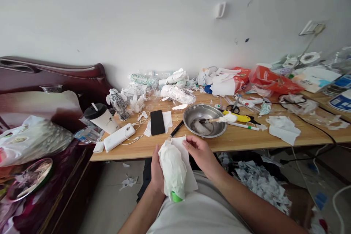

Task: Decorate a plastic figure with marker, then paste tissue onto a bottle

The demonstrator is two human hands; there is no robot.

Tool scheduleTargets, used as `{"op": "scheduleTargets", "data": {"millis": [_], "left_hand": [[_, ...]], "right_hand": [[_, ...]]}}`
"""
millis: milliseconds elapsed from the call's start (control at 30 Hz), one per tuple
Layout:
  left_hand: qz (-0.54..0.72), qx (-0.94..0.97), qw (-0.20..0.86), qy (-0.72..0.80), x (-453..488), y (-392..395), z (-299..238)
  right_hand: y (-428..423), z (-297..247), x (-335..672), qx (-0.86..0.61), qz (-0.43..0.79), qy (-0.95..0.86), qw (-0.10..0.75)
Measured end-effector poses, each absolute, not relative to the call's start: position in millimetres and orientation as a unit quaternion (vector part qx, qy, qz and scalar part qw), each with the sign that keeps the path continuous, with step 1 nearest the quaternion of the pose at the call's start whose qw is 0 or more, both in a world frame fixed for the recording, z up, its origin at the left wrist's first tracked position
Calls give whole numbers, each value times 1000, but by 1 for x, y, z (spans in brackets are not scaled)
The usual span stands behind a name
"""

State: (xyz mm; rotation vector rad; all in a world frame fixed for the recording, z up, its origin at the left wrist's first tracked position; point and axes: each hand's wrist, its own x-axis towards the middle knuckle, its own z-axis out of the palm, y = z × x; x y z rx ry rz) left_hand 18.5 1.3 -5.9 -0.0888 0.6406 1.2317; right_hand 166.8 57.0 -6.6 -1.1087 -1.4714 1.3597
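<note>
My left hand (156, 173) is wrapped round a bottle covered in white paper (172, 170), its green cap (176, 197) pointing toward my body. A loose sheet of white paper (184, 146) lies over the bottle, and my right hand (199, 150) pinches the sheet's top edge. Both hands sit just in front of the wooden table's near edge (246, 142). On the table beyond them stands a metal bowl (204, 120) with a brush lying in it.
A black phone (157, 122), a white power bank (118, 137) with cable, a black-lidded cup (101, 118), scissors (233, 108), a yellow utility knife (241, 117) and several paper-wrapped bottles (178, 95) crowd the table. Torn paper litters the floor. A dark wooden bed frame (55, 80) stands left.
</note>
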Motion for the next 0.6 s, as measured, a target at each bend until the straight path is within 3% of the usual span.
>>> {"op": "scheduleTargets", "data": {"millis": [367, 600], "left_hand": [[568, 7, 773, 281, 25, -9, -2], [557, 153, 781, 237, -8, -19, -6]], "right_hand": [[27, 41, 176, -338, 499, -711, 364], [-10, 62, 205, -248, 394, -854, 233]]}}
